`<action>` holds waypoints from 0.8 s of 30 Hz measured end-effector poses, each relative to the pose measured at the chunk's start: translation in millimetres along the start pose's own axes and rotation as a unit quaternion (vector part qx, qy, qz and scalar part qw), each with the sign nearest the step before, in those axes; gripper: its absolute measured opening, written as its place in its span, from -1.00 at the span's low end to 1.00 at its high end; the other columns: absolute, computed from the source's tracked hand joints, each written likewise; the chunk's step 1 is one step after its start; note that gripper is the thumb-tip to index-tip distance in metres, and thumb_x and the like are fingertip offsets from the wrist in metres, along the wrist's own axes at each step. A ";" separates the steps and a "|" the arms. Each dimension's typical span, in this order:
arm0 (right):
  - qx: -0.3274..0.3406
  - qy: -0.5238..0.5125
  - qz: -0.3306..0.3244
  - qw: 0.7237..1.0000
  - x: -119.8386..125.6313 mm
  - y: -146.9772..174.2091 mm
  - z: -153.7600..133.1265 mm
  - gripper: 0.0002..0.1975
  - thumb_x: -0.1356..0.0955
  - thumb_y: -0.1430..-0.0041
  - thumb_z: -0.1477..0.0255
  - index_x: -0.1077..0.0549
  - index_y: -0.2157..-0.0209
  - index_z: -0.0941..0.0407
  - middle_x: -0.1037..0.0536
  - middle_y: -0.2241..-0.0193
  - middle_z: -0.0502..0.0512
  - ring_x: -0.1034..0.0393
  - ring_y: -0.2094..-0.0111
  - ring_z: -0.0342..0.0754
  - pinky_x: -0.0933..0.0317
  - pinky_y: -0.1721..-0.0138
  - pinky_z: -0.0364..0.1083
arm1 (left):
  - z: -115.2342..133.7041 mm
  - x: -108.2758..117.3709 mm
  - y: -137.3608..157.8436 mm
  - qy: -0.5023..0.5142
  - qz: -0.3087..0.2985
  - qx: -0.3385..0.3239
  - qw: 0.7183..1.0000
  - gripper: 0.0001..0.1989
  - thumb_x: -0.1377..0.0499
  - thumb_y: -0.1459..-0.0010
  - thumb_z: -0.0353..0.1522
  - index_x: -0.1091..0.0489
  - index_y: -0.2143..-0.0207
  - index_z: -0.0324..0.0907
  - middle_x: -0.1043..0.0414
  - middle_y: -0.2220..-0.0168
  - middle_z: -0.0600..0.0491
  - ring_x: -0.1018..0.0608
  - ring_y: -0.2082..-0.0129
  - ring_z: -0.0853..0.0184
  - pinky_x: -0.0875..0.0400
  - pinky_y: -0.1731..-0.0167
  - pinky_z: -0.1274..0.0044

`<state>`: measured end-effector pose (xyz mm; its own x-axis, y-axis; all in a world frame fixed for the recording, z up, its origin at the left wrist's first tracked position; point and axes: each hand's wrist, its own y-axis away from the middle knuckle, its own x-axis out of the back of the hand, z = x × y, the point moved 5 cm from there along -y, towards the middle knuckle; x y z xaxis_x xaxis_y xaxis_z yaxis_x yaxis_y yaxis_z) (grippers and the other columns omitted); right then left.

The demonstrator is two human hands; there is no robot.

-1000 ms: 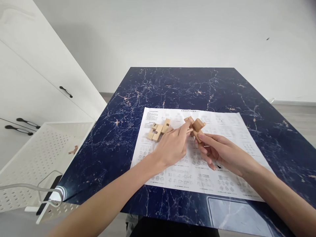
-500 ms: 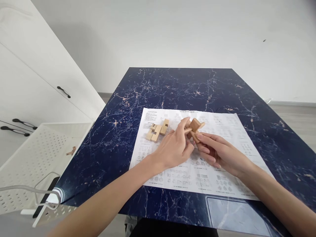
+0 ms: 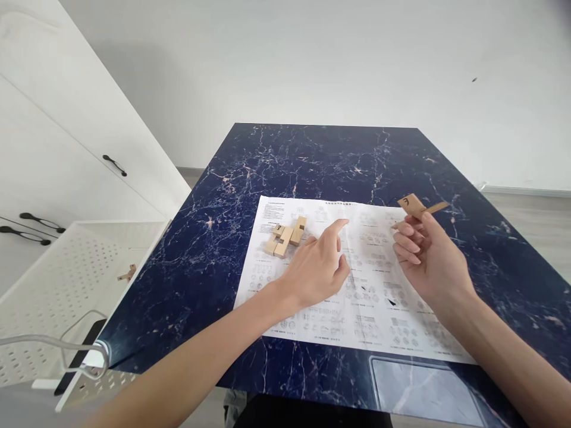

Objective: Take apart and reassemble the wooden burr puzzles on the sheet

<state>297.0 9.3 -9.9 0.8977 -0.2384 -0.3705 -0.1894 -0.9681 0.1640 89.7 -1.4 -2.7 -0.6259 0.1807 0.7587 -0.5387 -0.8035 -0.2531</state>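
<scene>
My right hand (image 3: 428, 255) grips a wooden puzzle piece (image 3: 411, 205) between thumb and fingers, raised at the right over the sheet. A dark mark is written on its broad face, and a thin wooden arm sticks out to the right. My fingers hide its lower part. Over the middle of the printed sheet (image 3: 325, 333), my left hand (image 3: 319, 261) is empty, its index finger stretched out and thumb apart. Just left of that hand lie several notched wooden blocks (image 3: 283, 238), close together, one marked with a 3.
The sheet of printed diagrams lies on a dark blue marbled table (image 3: 303, 160). To the left, a white perforated tray (image 3: 53, 285) holds a small wooden piece (image 3: 128, 273) and a grey cable (image 3: 53, 342). White cabinets with black handles (image 3: 115, 165) stand behind it.
My right hand has moved right and up with the wooden puzzle piece, away from my left hand. The left hand has let go of it and stays near the same spot. The loose blocks have not moved.
</scene>
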 end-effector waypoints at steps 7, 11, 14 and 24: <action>-0.065 0.197 -0.121 0.971 -37.0 24.1 17.3 -0.59 -0.45 -0.29 0.00 -0.42 0.37 0.05 -0.35 0.50 -0.06 -0.17 0.58 -0.16 -0.08 0.60 -0.13 | 2.7 -0.5 -0.8 -0.055 -0.007 -0.009 0.998 -0.57 -0.03 -0.40 -0.46 -0.09 -0.28 -0.21 -0.54 -0.02 -0.11 -0.61 0.23 0.20 -0.52 0.04 0.24; -0.006 0.341 -0.201 0.918 -45.2 31.4 25.6 -0.51 -0.35 -0.39 -0.06 -0.37 0.42 0.04 -0.39 0.58 -0.05 -0.24 0.57 -0.12 -0.18 0.47 -0.09 | 4.0 -0.5 -1.6 -0.123 -0.003 -0.036 0.992 -0.79 -0.04 -0.40 -0.47 -0.33 -0.05 -0.22 -0.54 0.06 -0.08 -0.59 0.16 0.15 -0.50 0.06 0.26; 0.008 0.371 -0.206 0.906 -43.5 31.5 27.2 -0.50 -0.32 -0.41 -0.08 -0.39 0.39 0.04 -0.40 0.58 -0.05 -0.25 0.57 -0.10 -0.16 0.48 -0.08 | 0.7 7.2 -3.7 -0.189 0.043 -0.043 0.980 -0.82 -0.05 -0.39 -0.48 -0.40 0.04 -0.23 -0.52 0.06 -0.10 -0.56 0.06 0.10 -0.47 0.02 0.25; -0.001 0.372 -0.207 0.905 -45.1 33.4 24.3 -0.53 -0.31 -0.42 -0.07 -0.42 0.33 0.04 -0.42 0.54 -0.04 -0.26 0.56 -0.09 -0.17 0.47 -0.08 | -35.2 32.4 -5.8 -0.331 0.148 0.108 0.926 -0.58 -0.15 -0.40 -0.23 -0.35 -0.13 -0.38 -0.34 -0.23 -0.44 -0.33 -0.30 -0.25 -0.02 -0.36 -0.14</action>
<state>240.6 -14.2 -9.9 0.9112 0.2633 0.3168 0.2246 -0.9623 0.1536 52.7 29.1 2.3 -0.2076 -0.3945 0.8951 -0.2284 -0.8702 -0.4366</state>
